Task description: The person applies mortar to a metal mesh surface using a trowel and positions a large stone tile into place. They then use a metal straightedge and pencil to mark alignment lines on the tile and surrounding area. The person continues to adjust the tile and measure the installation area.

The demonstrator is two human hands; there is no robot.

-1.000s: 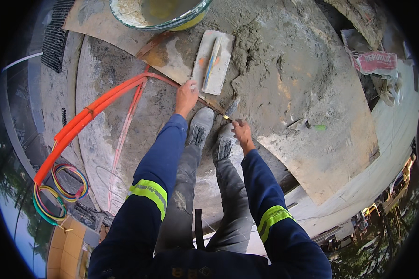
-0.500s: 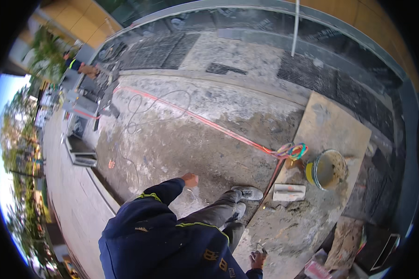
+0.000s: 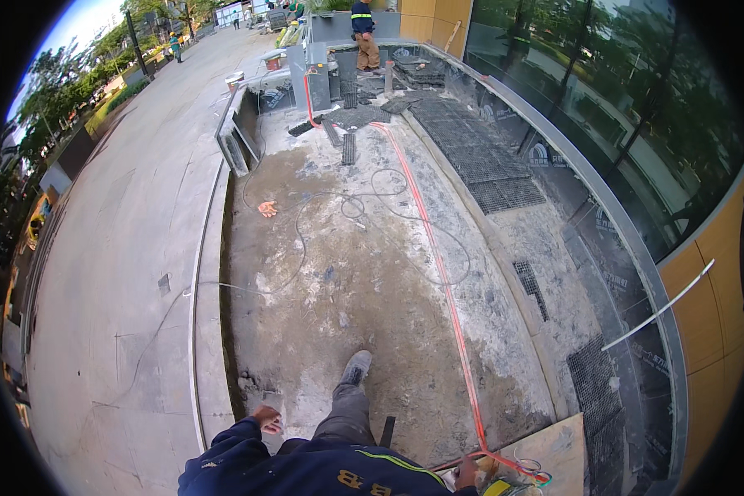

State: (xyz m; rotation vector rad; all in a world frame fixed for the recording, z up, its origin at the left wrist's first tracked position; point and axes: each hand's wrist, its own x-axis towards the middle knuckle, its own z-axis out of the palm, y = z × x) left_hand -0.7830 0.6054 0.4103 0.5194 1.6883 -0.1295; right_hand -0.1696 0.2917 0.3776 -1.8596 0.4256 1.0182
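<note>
My left hand (image 3: 267, 419) hangs beside my left thigh above the pale patch of ground, its fingers curled, with nothing visible in them. At the lower edge, my right hand (image 3: 467, 474) is closed and partly cut off by the picture's edge; what it holds is hard to make out. Just beside it runs the orange-red conduit (image 3: 438, 260), ending in a loop of coloured tubing (image 3: 540, 477). A narrow dark strip (image 3: 387, 434) shows between my leg and that hand. My grey shoe (image 3: 357, 367) is stepping on the rough, dusty ground.
A thin grey cable (image 3: 302, 240) lies looped across the ground, near an orange glove-like object (image 3: 267, 209). Black grid mats (image 3: 479, 157) lie along the right wall. At the far end stands a person (image 3: 364, 37) near a grey box (image 3: 310, 74). A raised kerb (image 3: 197, 314) borders the left.
My view has swung round to face along the strip of ground. The bucket and float on the board have mostly left the picture. My left hand has come down beside my leg.
</note>
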